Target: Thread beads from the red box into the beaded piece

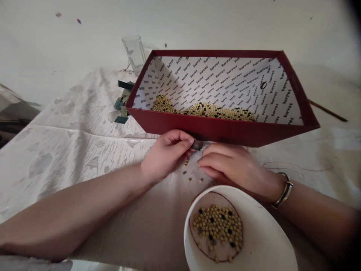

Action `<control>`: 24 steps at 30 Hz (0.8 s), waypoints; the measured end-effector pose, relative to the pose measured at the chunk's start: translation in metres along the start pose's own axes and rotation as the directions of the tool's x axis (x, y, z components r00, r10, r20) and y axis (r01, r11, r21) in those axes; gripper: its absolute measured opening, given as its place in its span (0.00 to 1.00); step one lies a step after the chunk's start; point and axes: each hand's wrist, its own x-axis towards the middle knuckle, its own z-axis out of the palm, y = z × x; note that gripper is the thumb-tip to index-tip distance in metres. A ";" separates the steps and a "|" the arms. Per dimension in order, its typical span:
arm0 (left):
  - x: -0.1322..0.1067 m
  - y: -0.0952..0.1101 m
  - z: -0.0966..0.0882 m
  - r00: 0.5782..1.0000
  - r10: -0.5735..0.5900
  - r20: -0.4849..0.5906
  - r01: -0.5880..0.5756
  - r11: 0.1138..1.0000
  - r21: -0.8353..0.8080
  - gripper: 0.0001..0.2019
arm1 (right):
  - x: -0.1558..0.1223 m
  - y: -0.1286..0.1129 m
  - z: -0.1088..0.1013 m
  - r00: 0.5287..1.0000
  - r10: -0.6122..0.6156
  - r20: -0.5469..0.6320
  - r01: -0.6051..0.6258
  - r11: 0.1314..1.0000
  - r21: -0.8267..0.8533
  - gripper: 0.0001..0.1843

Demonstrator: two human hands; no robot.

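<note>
Just before the near wall of the dark red box [194, 125], my left hand [166, 154] pinches a small dark green piece of card [196, 148] between thumb and fingers. My right hand [228, 162] is close beside it, fingers curled together; anything inside them is hidden. Several loose beads [189, 180] lie on the cloth below the hands. Cream and black beads [203, 109] are heaped along the box's near inner side. Closest to me, a white bowl [270, 233] contains more cream and dark beads [220, 224].
Left of the box are dark green and pale card pieces [122, 103], with a clear glass [134, 54] behind them. A thin red thread [296, 165] trails across the patterned tablecloth [70, 150] at right. A thin brown stick [328, 110] protrudes behind the box.
</note>
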 end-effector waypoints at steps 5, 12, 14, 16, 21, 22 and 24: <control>-0.002 0.002 0.000 0.997 -0.045 0.057 0.042 0.998 0.054 0.10 | -0.003 0.005 0.002 0.936 0.021 -0.352 -0.072 0.989 -0.131 0.08; -0.004 0.008 0.002 0.991 -0.068 0.117 0.055 0.992 0.111 0.10 | 0.000 0.010 0.006 0.930 -0.027 -0.366 -0.061 0.972 -0.226 0.09; -0.004 0.008 0.002 0.990 -0.078 0.115 0.065 0.992 0.109 0.10 | 0.001 0.009 0.007 0.929 -0.027 -0.370 -0.061 0.972 -0.225 0.09; -0.004 0.008 0.002 0.990 -0.084 0.114 0.072 0.992 0.106 0.10 | 0.002 0.008 0.008 0.929 -0.016 -0.371 -0.069 0.974 -0.216 0.08; -0.004 0.008 0.002 0.990 -0.092 0.109 0.084 0.994 0.074 0.11 | 0.003 0.005 0.010 0.927 0.037 -0.374 -0.108 0.979 -0.171 0.08; -0.003 0.008 0.002 0.990 -0.094 0.104 0.088 0.994 0.067 0.11 | 0.002 0.005 0.010 0.927 0.044 -0.373 -0.113 0.980 -0.166 0.08; -0.003 0.008 0.002 0.991 -0.095 0.093 0.090 0.994 0.060 0.11 | 0.002 0.005 0.011 0.926 0.057 -0.372 -0.123 0.980 -0.157 0.08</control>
